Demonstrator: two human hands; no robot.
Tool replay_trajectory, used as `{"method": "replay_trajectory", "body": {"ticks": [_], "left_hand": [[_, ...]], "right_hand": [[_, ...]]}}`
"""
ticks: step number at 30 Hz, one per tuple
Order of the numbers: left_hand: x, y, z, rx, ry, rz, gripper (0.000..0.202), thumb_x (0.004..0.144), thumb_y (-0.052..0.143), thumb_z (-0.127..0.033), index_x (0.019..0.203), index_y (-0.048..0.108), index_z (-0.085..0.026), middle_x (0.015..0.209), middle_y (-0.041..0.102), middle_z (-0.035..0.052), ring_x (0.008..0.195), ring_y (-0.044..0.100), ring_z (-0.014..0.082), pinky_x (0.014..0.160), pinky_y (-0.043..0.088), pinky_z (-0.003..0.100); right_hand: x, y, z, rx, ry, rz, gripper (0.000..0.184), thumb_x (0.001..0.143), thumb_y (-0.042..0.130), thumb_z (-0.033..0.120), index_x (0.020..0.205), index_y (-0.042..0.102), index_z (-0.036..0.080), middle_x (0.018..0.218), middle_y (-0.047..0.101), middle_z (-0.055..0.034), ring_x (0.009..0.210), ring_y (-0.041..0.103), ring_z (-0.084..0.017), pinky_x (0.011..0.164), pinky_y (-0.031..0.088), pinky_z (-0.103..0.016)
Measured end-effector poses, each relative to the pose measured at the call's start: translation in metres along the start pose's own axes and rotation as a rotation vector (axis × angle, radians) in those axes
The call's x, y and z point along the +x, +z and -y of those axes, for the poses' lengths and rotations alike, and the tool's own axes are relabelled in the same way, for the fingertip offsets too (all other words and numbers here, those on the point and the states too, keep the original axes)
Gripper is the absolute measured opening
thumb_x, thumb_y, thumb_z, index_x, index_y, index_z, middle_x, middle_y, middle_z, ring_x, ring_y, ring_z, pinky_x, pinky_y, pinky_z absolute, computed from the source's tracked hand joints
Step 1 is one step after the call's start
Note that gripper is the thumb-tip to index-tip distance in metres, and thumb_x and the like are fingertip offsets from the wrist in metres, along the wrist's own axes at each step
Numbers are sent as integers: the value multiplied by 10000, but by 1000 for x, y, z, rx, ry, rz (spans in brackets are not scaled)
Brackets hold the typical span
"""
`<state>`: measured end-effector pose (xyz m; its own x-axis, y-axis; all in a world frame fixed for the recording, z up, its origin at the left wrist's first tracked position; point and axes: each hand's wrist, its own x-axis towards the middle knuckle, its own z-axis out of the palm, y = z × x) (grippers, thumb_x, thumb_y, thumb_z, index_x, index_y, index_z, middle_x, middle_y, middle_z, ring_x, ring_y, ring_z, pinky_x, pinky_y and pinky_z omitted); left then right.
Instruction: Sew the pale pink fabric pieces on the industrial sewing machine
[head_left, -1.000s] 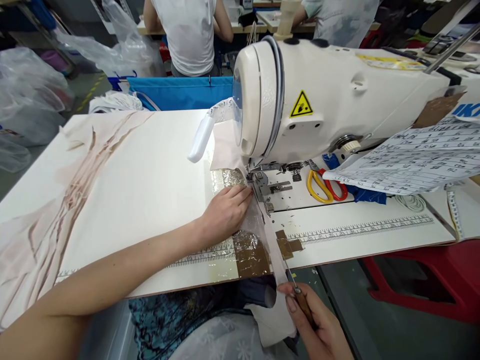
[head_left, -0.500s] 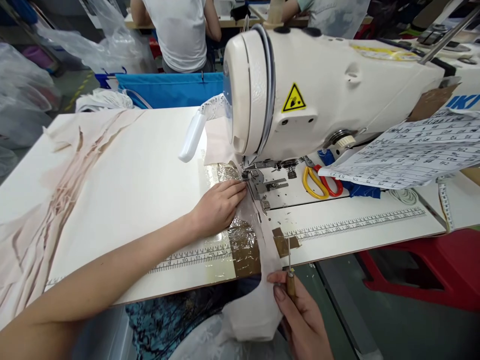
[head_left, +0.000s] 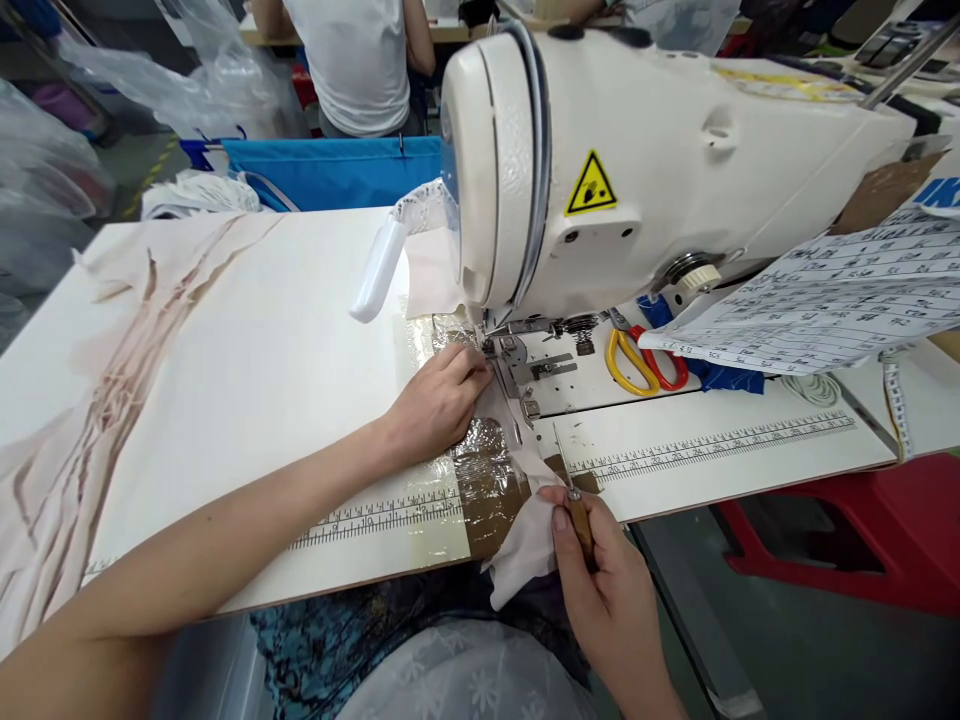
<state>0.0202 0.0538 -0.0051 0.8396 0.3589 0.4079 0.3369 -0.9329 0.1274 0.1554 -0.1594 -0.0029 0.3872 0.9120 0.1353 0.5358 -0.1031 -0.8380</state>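
Observation:
A strip of pale pink fabric (head_left: 525, 545) runs from under the presser foot of a white sewing machine (head_left: 645, 150) toward me, its loose end drooping over the table's front edge. My left hand (head_left: 442, 400) has its fingers curled on the strip just left of the needle area; the fingertips are partly hidden. Between the thumb and fingers of my right hand (head_left: 611, 590) are the strip's near part and an awl (head_left: 580, 525) with a wooden handle, its thin metal point tilted up and away. Behind the foot, more pale pink cloth (head_left: 433, 275) lies on the table.
Yellow-and-red-handled scissors (head_left: 634, 362) lie right of the needle area. A sheet of handwritten paper (head_left: 825, 290) hangs beneath the machine arm. Long pink fabric strips (head_left: 127, 390) lie at the left. A red stool (head_left: 885, 540) stands at the right, and a person (head_left: 349, 65) sits beyond.
My right hand has moved up toward the machine, bringing the awl and the near fabric with it. The fabric's hanging end is shorter. My left fingers are more bent.

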Motion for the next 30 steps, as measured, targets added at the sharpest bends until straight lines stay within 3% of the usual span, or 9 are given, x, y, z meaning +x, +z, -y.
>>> {"method": "replay_trajectory", "body": {"ticks": [5,12,18,25,30], "left_hand": [[-2,0,4,-76,54,-28,316,968,371,-66,1125,644,-91,1096,643,125,1012,559,223,909,558,389],[-3,2,3,24,10,-11,355,939,359,-52,1188,612,-68,1175,623,161,1116,533,281,899,540,452],[-5,2,3,-33,29,-47,299,964,355,-71,1104,618,-99,1049,638,120,944,549,224,805,539,385],[-5,2,3,46,-23,-1,306,962,367,-90,1182,577,-124,1134,633,128,1014,574,252,821,533,405],[-6,-1,3,16,-4,-52,277,949,388,-87,1162,565,-92,1091,628,144,986,566,249,799,534,400]], "right_hand": [[4,-1,3,34,14,39,219,1024,445,276,1120,633,220,862,755,-23,581,667,-119,513,520,-169],[18,2,6,18,-20,36,207,1016,450,277,1081,634,208,948,758,-52,778,728,-155,643,559,-191],[28,5,5,-4,-43,20,209,1003,453,276,1096,627,208,1022,777,-73,924,744,-199,714,580,-238],[44,9,7,-22,-71,34,197,992,430,272,1074,603,229,1006,779,-72,887,745,-215,707,577,-278],[54,12,9,-32,-74,56,198,990,413,269,1038,600,225,982,779,-66,840,739,-208,693,562,-273]]}}
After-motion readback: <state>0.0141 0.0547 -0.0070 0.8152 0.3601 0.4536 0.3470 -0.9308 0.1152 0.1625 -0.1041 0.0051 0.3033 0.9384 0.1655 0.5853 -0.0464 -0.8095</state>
